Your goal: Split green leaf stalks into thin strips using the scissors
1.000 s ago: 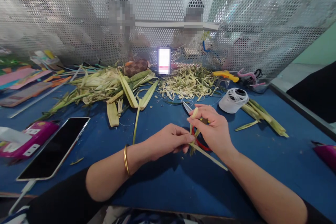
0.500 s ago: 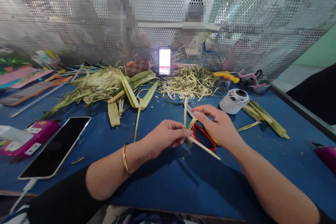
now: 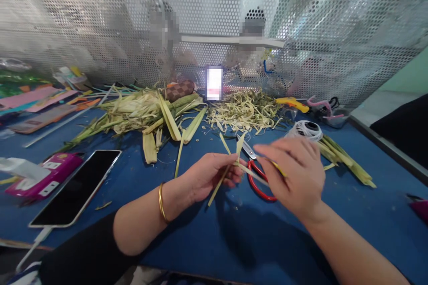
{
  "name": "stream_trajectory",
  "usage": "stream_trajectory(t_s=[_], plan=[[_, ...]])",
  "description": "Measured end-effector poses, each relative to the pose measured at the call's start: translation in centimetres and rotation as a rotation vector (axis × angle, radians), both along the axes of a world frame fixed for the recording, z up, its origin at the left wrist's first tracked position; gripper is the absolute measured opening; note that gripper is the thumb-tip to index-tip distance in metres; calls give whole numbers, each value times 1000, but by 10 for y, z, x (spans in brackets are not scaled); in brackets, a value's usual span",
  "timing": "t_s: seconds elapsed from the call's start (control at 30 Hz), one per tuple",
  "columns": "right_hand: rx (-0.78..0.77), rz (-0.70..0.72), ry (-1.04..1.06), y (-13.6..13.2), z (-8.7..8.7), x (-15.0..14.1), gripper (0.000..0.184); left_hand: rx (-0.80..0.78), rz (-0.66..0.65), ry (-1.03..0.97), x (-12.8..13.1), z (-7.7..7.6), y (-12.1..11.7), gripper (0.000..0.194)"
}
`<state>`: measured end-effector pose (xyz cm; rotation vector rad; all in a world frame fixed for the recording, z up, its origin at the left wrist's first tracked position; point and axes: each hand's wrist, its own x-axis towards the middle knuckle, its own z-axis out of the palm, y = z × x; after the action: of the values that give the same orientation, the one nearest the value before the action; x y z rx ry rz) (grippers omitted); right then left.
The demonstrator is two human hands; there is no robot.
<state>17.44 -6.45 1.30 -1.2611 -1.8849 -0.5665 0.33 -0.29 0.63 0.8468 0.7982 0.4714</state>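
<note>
My left hand (image 3: 217, 173) is pinched on several narrow pale-green leaf strips (image 3: 240, 144) that cross at its fingertips, with ends sticking out upward, down and to the right. My right hand (image 3: 294, 176), blurred by motion, is held just to the right with thumb and index finger apart. Nothing shows between them. One strip end runs toward its thumb, and I cannot tell whether they touch. Red-handled scissors (image 3: 261, 182) lie beneath, between the hands, partly hidden by my right hand. A yellow handle (image 3: 280, 169) shows in the gap of that hand.
Piled leaves (image 3: 133, 109) and a heap of shredded strips (image 3: 245, 111) lie at the back. A spool of white thread (image 3: 302, 130) and a leaf bundle (image 3: 349, 162) are at right. Left are a phone (image 3: 78, 187) and a magenta power strip (image 3: 47, 173). Perforated mesh (image 3: 214, 4) stands behind.
My right hand has let go of the upright strip and moved right, closer to the camera. The strips in my left hand have turned, one end now pointing down-left.
</note>
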Motion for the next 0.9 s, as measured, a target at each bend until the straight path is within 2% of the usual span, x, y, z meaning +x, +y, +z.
stream_trajectory(t_s=[0.07, 0.13, 0.23, 0.3, 0.53, 0.6, 0.67, 0.73, 0.77, 0.9], plan=[[-3, 162, -213, -6, 1, -7, 22, -48, 40, -51, -1, 0, 3, 17], [-83, 233, -416, -6, -4, -16, 30, -49, 53, -88, -1, -1, 5, 16], [-160, 223, -596, 0, -16, -24, 34, -27, 55, -115, -1, -6, 6, 18], [-159, 221, -609, 2, -22, -27, 32, -20, 67, -104, 0, -10, 6, 20], [-58, 392, -413, -4, -17, -25, 29, 38, 98, -110, 0, -10, 4, 24], [-43, 342, -343, -2, -15, -22, 24, 76, 109, -106, -1, -8, 5, 23], [-45, 164, -203, 1, -15, -17, 21, 110, 118, -95, -2, -5, 6, 22], [-134, 6, -57, 5, -16, -12, 23, 127, 109, -69, -3, -3, 6, 21], [-225, -24, -2, 7, -17, -10, 23, 130, 104, -53, -4, -2, 6, 21], [-606, 35, 169, 9, -16, -6, 27, 189, 108, 26, -3, -2, 5, 21]])
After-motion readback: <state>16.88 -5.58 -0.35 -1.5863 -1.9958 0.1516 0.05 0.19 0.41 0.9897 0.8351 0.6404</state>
